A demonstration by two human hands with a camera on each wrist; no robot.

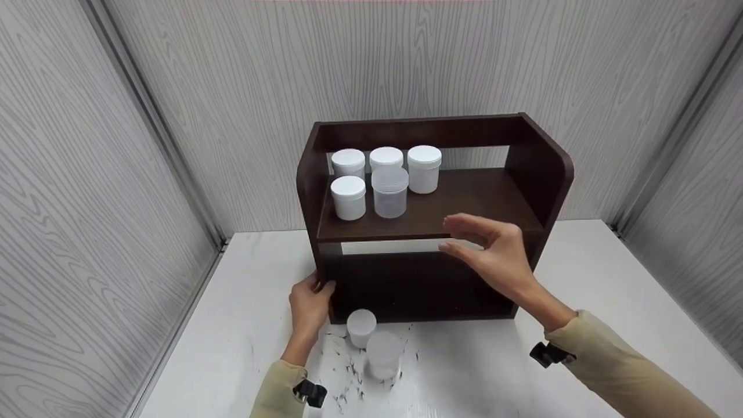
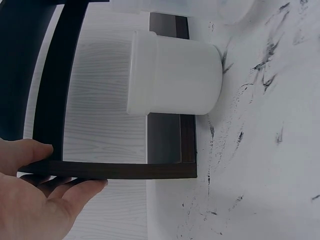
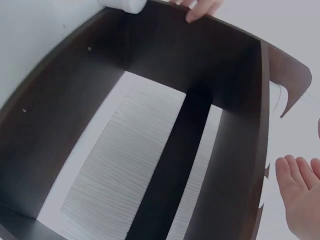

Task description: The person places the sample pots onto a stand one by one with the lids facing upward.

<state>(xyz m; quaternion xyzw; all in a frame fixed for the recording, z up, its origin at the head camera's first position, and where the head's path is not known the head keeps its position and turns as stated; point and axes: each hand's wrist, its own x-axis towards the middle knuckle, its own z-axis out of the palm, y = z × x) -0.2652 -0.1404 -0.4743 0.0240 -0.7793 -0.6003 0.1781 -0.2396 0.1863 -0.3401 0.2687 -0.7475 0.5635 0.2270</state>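
At the left side panel of a dark brown two-tier shelf rack (image 1: 476, 200), my left hand (image 1: 309, 305) grips the panel's front edge. Thumb and fingers of that hand (image 2: 40, 205) lie on opposite sides of the board in the left wrist view. My right hand (image 1: 502, 255) is held in front of the upper tier's edge, thumb and fingers apart, holding nothing. Several white lidded jars (image 1: 349, 199) stand on the left part of the upper tier. Among them, in the front row, stands a translucent jar (image 1: 390, 197).
On the white table (image 1: 255, 325), a white jar (image 1: 361, 329) stands before the rack's lower left corner, with a frosted translucent jar (image 1: 383, 357) just nearer. Dark scuff marks (image 2: 265, 65) streak the tabletop. Wood-grain panels (image 1: 232, 69) enclose the back and sides.
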